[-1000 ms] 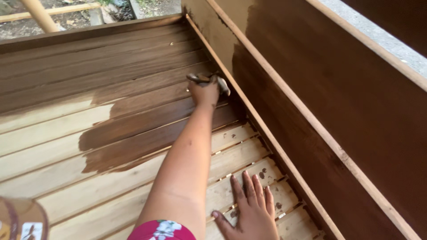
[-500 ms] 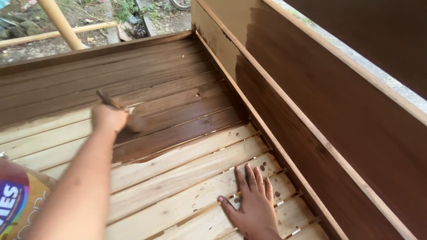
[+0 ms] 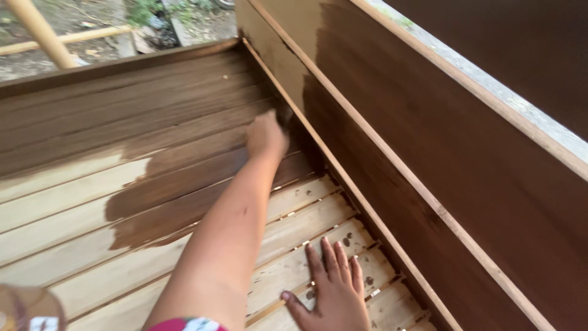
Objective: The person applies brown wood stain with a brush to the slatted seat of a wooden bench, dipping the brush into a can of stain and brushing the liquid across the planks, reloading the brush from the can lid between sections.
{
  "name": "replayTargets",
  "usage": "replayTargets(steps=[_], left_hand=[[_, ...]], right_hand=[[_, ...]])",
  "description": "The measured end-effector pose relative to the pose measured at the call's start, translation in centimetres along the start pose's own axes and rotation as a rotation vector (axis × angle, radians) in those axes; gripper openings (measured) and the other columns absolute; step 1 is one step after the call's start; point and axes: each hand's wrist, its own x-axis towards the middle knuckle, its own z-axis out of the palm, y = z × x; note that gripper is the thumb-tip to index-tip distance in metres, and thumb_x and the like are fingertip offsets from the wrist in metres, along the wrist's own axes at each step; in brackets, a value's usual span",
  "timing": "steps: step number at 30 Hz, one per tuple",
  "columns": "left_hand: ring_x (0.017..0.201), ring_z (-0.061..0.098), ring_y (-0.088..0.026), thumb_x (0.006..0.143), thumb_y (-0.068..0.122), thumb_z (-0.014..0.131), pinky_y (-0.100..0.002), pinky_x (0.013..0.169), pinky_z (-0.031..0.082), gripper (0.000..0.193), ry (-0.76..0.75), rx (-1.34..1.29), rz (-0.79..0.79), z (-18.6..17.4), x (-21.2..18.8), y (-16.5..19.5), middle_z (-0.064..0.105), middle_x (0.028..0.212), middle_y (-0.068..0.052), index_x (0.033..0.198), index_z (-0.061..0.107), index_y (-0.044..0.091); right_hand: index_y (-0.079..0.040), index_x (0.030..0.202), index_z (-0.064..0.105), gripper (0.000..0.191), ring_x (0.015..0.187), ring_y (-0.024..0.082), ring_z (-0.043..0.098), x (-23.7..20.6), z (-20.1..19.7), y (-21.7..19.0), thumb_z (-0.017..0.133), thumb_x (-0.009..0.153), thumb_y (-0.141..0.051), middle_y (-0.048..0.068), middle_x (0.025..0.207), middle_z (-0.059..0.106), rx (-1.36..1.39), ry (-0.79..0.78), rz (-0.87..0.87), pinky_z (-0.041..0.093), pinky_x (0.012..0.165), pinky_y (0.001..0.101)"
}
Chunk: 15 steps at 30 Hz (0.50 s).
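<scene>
Brush: only a dark blurred bit is showing past the knuckles, at the far right edge of the slatted deck, close against the side wall. Bristles and handle are hard to make out.

Left hand: arm is stretching far forward, fist closing around the brush, though motion blur is hiding the fingers.

Right hand: lying flat, fingers spread and holding nothing, palm pressing on the bare slats near the deck's near right corner. The wrist is running off the bottom edge.

Deck: far slats are showing dark brown stain; near slats are still pale raw wood. The stain edge is running ragged across the middle, reaching furthest toward the near left. A few dark drips are sitting on the pale slats just beside the right hand.

Side wall: mostly stained dark, with a pale unstained patch at its far end and a light rail running along it.

Beyond the far edge: bare ground, greenery, bamboo poles.

Bottom left corner: a brownish container, cut off; contents cannot be told.
</scene>
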Motion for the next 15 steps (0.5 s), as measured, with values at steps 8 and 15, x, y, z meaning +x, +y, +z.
replayTargets(steps=[8, 15], left_hand=[[0.092, 0.071, -0.036, 0.082, 0.022, 0.079, -0.045, 0.077, 0.056, 0.028, 0.213, -0.588, -0.357, 3.9, 2.2, 0.4, 0.074, 0.097, -0.018, 0.104, 0.071, 0.006], [0.087, 0.071, -0.031, 0.086, 0.022, 0.081, -0.042, 0.070, 0.057, 0.031, 0.069, -0.399, -0.350, -0.9, 1.2, -7.9, 0.073, 0.096, -0.015, 0.108, 0.068, 0.004]], right_hand=[[-0.017, 0.160, 0.029, 0.098, 0.156, 0.038, 0.008, 0.5, -1.6, -0.3, 0.051, 0.084, -0.075, 0.019, 0.167, 0.021, 0.362, -0.571, 0.251, 0.002, 0.119, 0.0545], [-0.016, 0.162, 0.023, 0.098, 0.157, 0.038, 0.004, 1.2, -2.9, -0.5, 0.044, 0.088, -0.077, 0.019, 0.169, 0.016, 0.358, -0.583, 0.235, 0.001, 0.121, 0.0545]])
